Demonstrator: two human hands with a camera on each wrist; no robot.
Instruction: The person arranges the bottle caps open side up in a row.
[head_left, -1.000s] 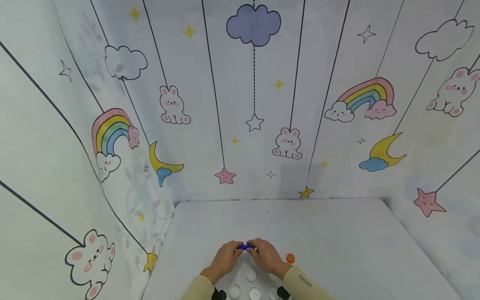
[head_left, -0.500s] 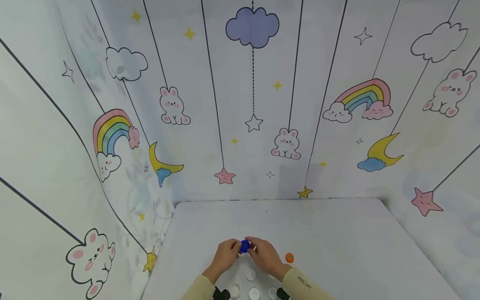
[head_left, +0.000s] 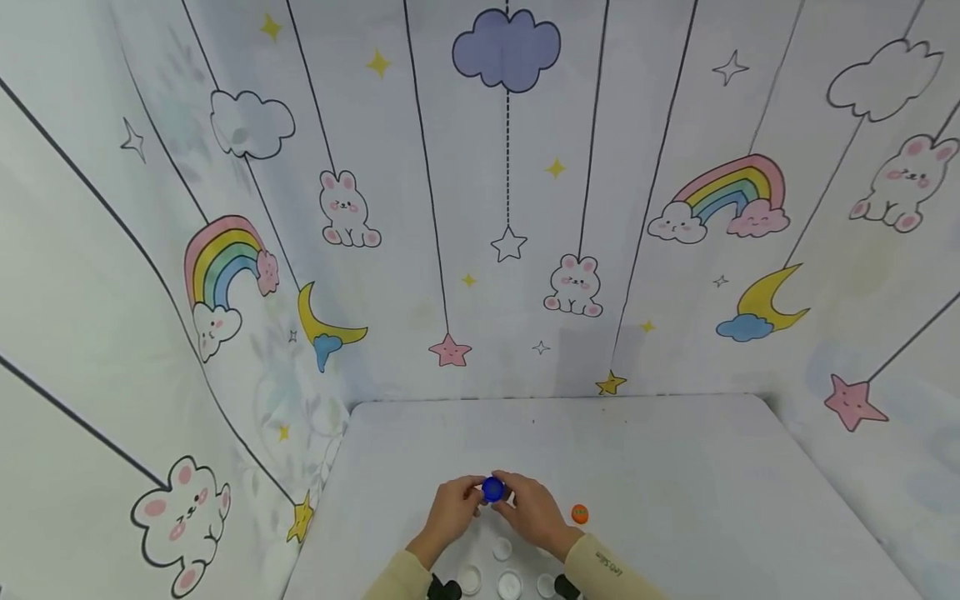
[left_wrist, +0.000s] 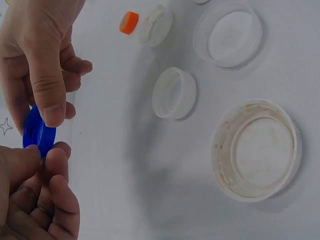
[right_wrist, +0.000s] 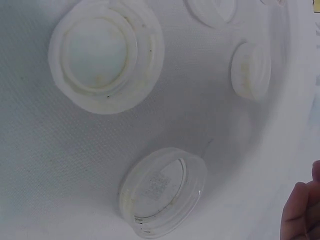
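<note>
A round blue bottle cap [head_left: 492,489] is held between both hands over the white table, its recessed side facing up at the head camera. My left hand [head_left: 450,510] pinches its left edge, and my right hand [head_left: 531,510] grips the right edge with thumb and fingers. In the left wrist view the blue cap [left_wrist: 40,132] appears nearly edge-on, the right hand [left_wrist: 42,55] above and the left hand [left_wrist: 32,195] below. Only a few fingers of the right hand [right_wrist: 302,212] enter the right wrist view. An orange cap [head_left: 580,514] lies beyond the right wrist.
Several white and clear caps lie on the table between the forearms, including a small white cap [head_left: 502,549], a broad stained cap [left_wrist: 257,150] and a clear cap [right_wrist: 164,192]. A printed fabric wall [head_left: 495,317] stands behind the table's far edge.
The blue cap has turned from edge-on to showing its round face to the head camera. Both hands stay around it, shifted very slightly.
</note>
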